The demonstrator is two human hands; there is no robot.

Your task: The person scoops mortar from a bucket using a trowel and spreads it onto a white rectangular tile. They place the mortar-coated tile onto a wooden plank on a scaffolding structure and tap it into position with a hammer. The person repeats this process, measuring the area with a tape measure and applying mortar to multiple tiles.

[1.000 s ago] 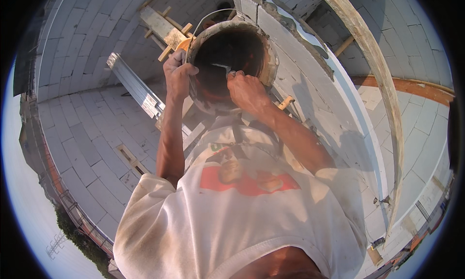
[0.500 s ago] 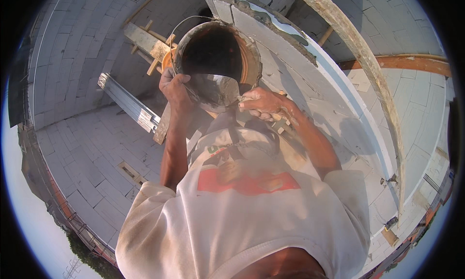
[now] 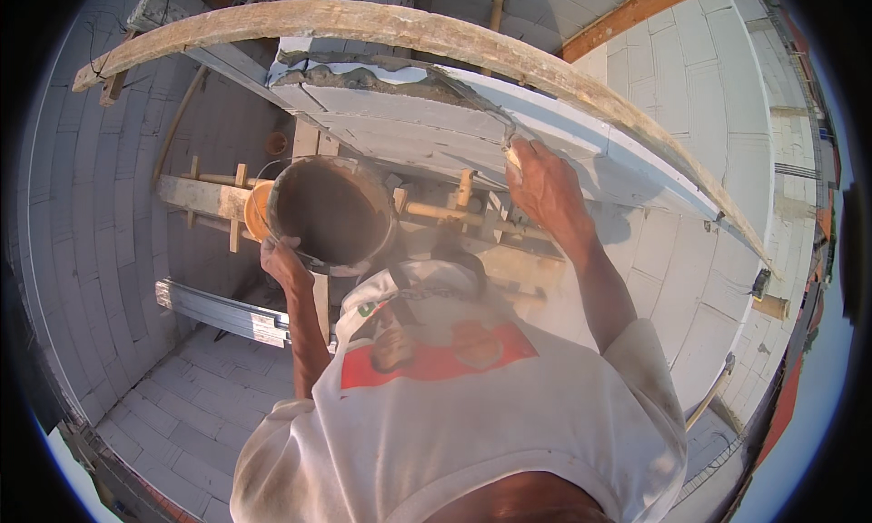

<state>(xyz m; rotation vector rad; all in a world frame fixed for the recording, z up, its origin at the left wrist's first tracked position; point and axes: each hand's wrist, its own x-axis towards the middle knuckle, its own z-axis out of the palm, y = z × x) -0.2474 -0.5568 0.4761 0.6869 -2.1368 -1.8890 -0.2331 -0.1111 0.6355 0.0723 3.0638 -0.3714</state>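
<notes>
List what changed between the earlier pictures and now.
Right hand carried the trowel from the bucket rightward to the mortar on the block wall. The camera view turned. Unchanged: left hand holding the bucket's rim, right hand gripping the trowel.

A round, mortar-crusted bucket (image 3: 391, 219) is held mouth upward, its interior shadowed. To its right, a pale-handled trowel (image 3: 510, 134) is gripped, its grey blade angled against ragged mortar (image 3: 400, 85).

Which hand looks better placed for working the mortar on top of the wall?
Probably the right hand: it grips the trowel, which is up at the mortar along the top of the wall. The left hand is farther away and busy holding the bucket.
</notes>
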